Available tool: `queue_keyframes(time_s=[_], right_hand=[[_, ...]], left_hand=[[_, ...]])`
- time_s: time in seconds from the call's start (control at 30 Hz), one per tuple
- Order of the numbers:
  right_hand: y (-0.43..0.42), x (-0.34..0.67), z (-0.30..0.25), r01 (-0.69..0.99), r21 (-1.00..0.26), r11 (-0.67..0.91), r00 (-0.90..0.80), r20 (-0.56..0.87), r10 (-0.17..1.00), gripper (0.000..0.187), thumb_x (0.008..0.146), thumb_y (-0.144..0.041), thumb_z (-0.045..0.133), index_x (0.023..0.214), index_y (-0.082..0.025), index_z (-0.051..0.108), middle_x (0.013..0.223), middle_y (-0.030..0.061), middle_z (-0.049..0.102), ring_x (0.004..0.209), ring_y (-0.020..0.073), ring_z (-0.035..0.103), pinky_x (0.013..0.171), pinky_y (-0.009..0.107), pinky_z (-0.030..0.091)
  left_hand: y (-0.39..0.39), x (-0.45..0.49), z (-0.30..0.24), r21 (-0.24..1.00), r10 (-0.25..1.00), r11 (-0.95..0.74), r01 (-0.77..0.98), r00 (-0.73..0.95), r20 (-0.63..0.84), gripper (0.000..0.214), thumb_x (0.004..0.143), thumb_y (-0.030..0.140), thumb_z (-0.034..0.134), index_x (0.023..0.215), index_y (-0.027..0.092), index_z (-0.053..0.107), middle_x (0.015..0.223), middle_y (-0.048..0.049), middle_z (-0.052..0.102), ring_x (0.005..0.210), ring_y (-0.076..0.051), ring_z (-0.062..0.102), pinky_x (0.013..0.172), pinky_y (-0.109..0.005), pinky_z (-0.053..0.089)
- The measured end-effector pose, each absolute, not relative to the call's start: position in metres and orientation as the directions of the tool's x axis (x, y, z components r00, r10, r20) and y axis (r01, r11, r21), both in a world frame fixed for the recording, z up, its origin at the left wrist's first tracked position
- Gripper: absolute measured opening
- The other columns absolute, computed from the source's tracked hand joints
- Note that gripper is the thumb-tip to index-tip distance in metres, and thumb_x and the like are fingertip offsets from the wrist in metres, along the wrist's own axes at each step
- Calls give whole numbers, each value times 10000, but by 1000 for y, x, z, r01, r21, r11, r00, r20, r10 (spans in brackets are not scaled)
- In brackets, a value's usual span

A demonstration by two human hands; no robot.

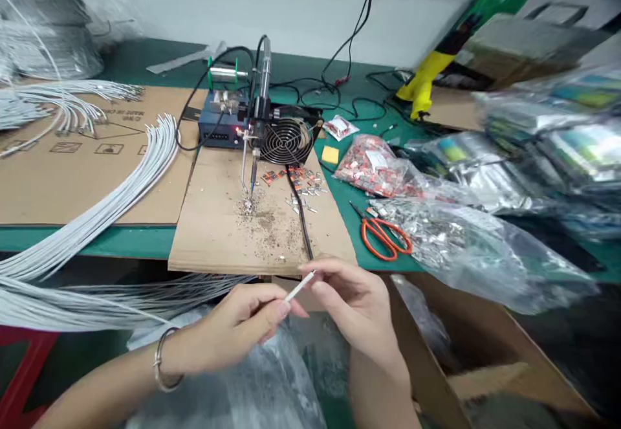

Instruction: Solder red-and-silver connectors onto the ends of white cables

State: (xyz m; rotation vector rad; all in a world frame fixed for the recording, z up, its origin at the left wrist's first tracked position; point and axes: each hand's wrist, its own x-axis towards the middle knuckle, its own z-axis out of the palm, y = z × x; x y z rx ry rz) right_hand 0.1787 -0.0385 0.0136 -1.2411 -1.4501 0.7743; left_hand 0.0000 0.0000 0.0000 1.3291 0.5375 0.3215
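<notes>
Over the front edge of the cardboard, my left hand (250, 319) pinches a white cable (299, 286) near its end, between thumb and forefinger. The end slants up to the right and shows a short, dark bare tip. My right hand (361, 303) has its curled thumb and forefinger closed about that tip; the exact contact is partly hidden. Beyond both hands, a soldering iron (253, 167) stands tip-down in a holder over the cardboard mat (218, 241). Small metal connectors and orange-black parts (303, 180) lie to its right.
Bundled white cables (130, 186) run along the left. A blue soldering station (218, 125), solder spool (223, 74) and black fan (288, 141) stand behind. At right lie orange-handled scissors (385, 238), a bag of orange parts (371, 164) and a bag of metal connectors (436, 231). An open carton (485, 325) sits below.
</notes>
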Motion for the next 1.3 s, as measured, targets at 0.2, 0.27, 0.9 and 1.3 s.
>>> queue_keyframes(time_s=[0.2, 0.27, 0.9, 1.3], right_hand=[[-36, 156, 6, 187, -972, 145, -94, 129, 987, 73, 787, -168, 609, 727, -127, 611, 593, 26, 540, 527, 89, 454, 480, 204, 337], [-37, 149, 3, 107, -987, 119, -115, 107, 988, 105, 784, -161, 609, 686, -125, 595, 578, 18, 509, 528, 83, 432, 487, 204, 320], [-28, 145, 2, 48, -993, 104, -145, 96, 985, 56, 737, -112, 631, 692, -129, 602, 595, 18, 536, 551, 89, 447, 494, 210, 349], [-15, 218, 9, 729, -683, -50, 372, 333, 867, 96, 762, -240, 638, 831, -175, 644, 708, 27, 585, 622, 136, 525, 601, 271, 394]], left_hand=[[-10, -17, -4, 926, 578, 372, 60, 766, -282, 321, 891, 397, 472, 901, 84, 543, 628, 10, 442, 490, -35, 401, 467, -147, 334], [-11, -16, -7, 927, 649, 373, -19, 719, -247, 297, 853, 373, 540, 773, 90, 503, 632, 7, 446, 495, -39, 441, 482, -155, 369], [-6, -20, -5, 987, 778, 158, -8, 617, -120, 219, 832, 243, 573, 705, 69, 611, 575, -24, 541, 491, -60, 526, 490, -141, 394], [0, -29, -8, 740, 697, 594, -315, 661, -278, 133, 825, 223, 603, 825, 109, 672, 620, -20, 621, 452, -57, 572, 453, -112, 430]])
